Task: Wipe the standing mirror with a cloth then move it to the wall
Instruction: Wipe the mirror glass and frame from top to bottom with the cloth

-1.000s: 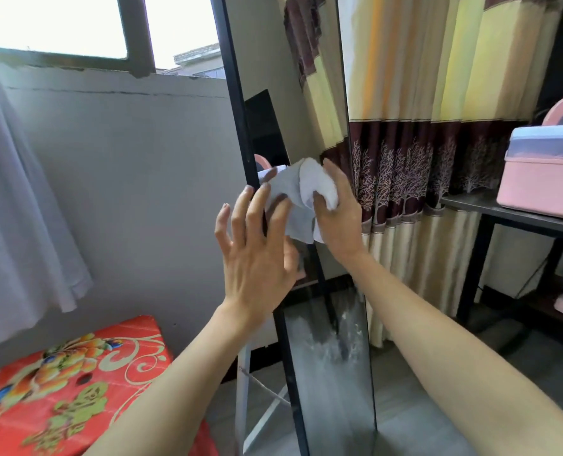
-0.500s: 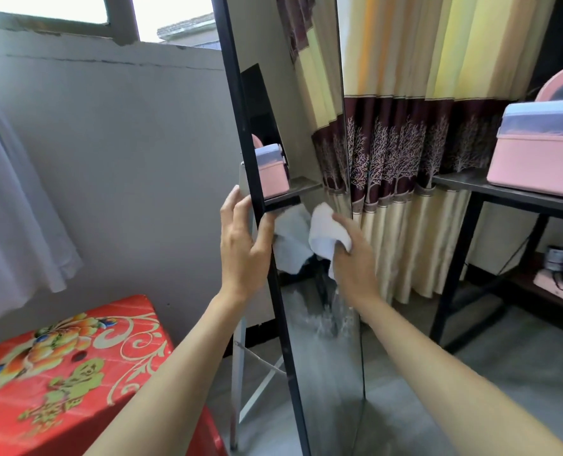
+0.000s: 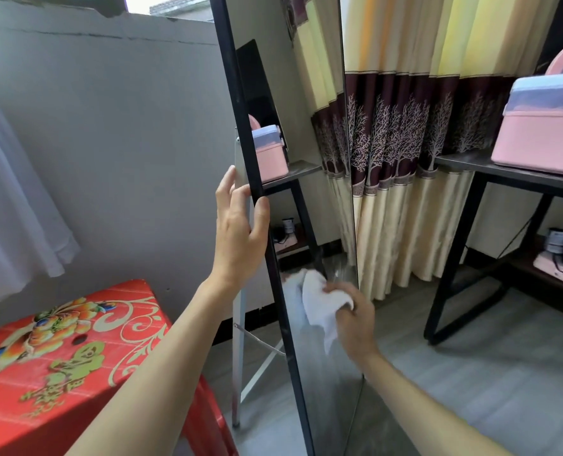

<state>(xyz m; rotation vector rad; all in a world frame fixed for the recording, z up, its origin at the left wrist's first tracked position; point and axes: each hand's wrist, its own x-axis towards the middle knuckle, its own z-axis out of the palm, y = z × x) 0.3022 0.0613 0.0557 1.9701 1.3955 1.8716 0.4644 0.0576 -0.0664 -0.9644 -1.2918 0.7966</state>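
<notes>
The tall standing mirror (image 3: 293,77) with a thin black frame stands upright in the middle of the view, seen at a steep angle. My left hand (image 3: 239,225) grips its left frame edge at mid height, thumb on the front and fingers behind. My right hand (image 3: 356,315) holds a crumpled white cloth (image 3: 319,304) and presses it against the lower part of the glass. A smeared, dusty patch shows on the glass just above the cloth. The mirror's white rear stand leg (image 3: 237,357) reaches the floor behind it.
A red plastic stool (image 3: 59,350) with a floral top sits low at the left. The grey wall (image 3: 109,143) lies behind the mirror. A patterned curtain (image 3: 405,143) hangs at the right, next to a black shelf table (image 3: 471,166) carrying a pink box (image 3: 543,136).
My right hand has moved the cloth down the glass from mid height to the lower part. My left hand stays on the left frame edge. The camera has tilted downward.
</notes>
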